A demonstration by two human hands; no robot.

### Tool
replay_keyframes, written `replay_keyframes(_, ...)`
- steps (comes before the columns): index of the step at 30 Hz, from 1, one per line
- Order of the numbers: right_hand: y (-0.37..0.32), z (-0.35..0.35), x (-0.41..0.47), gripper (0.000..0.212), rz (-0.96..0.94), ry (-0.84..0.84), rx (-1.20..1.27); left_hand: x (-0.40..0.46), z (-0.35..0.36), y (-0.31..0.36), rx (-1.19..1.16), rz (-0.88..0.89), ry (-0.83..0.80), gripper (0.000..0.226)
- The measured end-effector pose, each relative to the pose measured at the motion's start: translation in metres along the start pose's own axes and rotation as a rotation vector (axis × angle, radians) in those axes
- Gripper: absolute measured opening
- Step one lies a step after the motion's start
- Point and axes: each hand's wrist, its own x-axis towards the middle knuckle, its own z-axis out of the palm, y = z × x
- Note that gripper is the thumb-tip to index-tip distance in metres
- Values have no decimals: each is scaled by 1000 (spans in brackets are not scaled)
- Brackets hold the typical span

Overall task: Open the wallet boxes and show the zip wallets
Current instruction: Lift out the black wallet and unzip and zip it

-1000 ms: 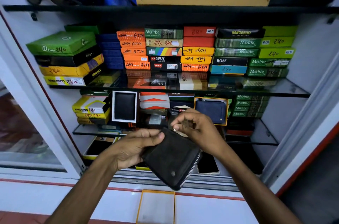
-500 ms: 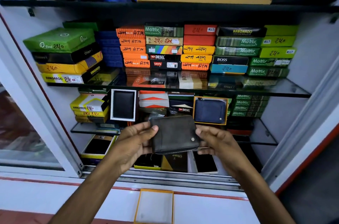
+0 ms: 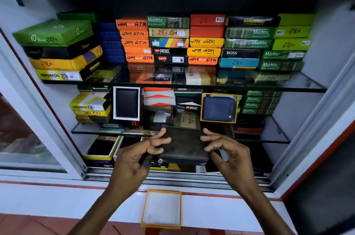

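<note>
Dark zip wallet [image 3: 184, 145] held flat at lower centre of the frame.
Left hand [image 3: 134, 157] and right hand [image 3: 228, 154] pinch its side edges; matte grey-black face, metal zip along the near edge.

— What colour is the zip wallet [image 3: 185, 145]?
— Dark charcoal, with a silver zip edge.
— And the boxed wallet [image 3: 219, 108] behind?
— Navy, in a yellow-rimmed box. The open tray [image 3: 162, 209] below is white, edged orange.
</note>
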Motion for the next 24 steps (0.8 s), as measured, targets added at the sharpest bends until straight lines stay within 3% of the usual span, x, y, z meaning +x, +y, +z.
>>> replay_keyframes(3,7,7,-10,28,52,-6,11,-12,0,-8,-71,-74,10,60)
replay_keyframes(7,13,23,-30,34,385,-51,134,-31,-1,-20,-170,-348,119,41)
replay_keyframes(10,24,46,-48,40,629,-181,138,-50,5,-48,-152,-602,213,40)
replay_keyframes(15,63,91,-86,31,896,-200,110,-95,15,-108,-49,-955,374,21)
replay_keyframes(19,83,114,-107,45,971,-248,56,-123,23,-134,208,-1010,322,11)
replay_keyframes(24,94,132,-115,24,983,-283,-151,-141,32,-150,348,-1048,190,12)
